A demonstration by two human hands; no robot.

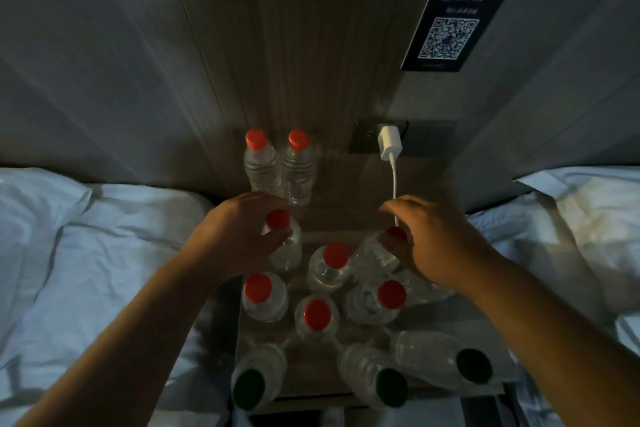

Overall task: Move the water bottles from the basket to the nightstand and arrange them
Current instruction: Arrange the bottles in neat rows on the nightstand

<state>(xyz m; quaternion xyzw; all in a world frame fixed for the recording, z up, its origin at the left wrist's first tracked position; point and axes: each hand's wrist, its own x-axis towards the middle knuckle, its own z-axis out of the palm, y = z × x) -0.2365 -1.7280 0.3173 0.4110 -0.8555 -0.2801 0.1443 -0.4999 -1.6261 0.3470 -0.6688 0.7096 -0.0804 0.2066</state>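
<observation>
Dim nightstand [341, 217]: left hand [239, 236] and right hand [429, 239] each grip bottles [287, 253] (caps half-hidden).

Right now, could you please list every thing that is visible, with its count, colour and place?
red-capped bottles: eight, clear; two at the back, two in the hands, four upright in the middle.
green-capped bottles: three, clear with dark green caps; nearest the camera.
nightstand: one, wood; between the beds.
charger: one, white; plugged in behind the nightstand, its cable hanging down.
QR sign: one, dark; upper right.
bedding: white; on both sides.
left hand: grips a red-capped bottle by its neck.
right hand: grips a tilted red-capped bottle.
</observation>
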